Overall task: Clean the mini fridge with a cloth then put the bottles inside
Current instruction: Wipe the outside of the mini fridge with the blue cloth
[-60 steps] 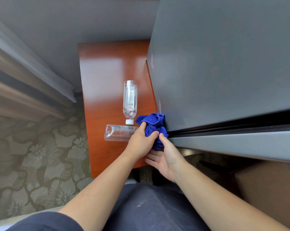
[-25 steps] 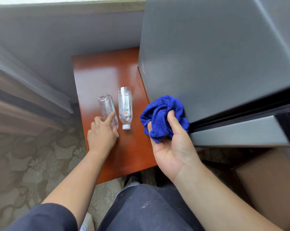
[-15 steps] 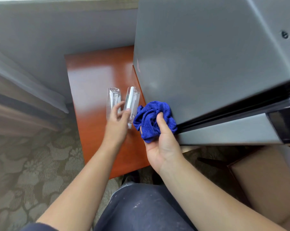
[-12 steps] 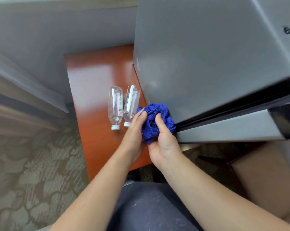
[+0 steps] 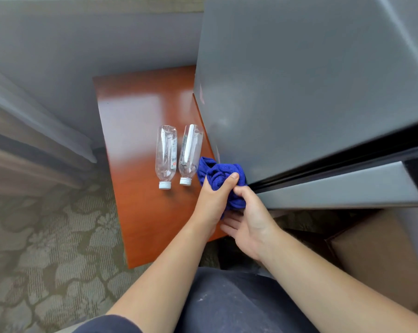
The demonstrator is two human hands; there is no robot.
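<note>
Glossy wooden table, cloth at fridge corner; patterned carpet.

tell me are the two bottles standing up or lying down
Lying down. The left bottle and right bottle rest on their sides on the table, side by side, white caps toward the person.

Plain blue-grey painted wall across the back. Pushed up against it, glossy reddish-brown rectangular wooden table top, with a pale, soft sheen of reflected light on the far half. To the left, long folds of grey and beige fabric curtain reaching down towards the floor. Below, dull olive-green carpet patterned with paler leaves and blossoms. Low at the right, plain brown cardboard-coloured box, cut off by the frame edge.
</note>
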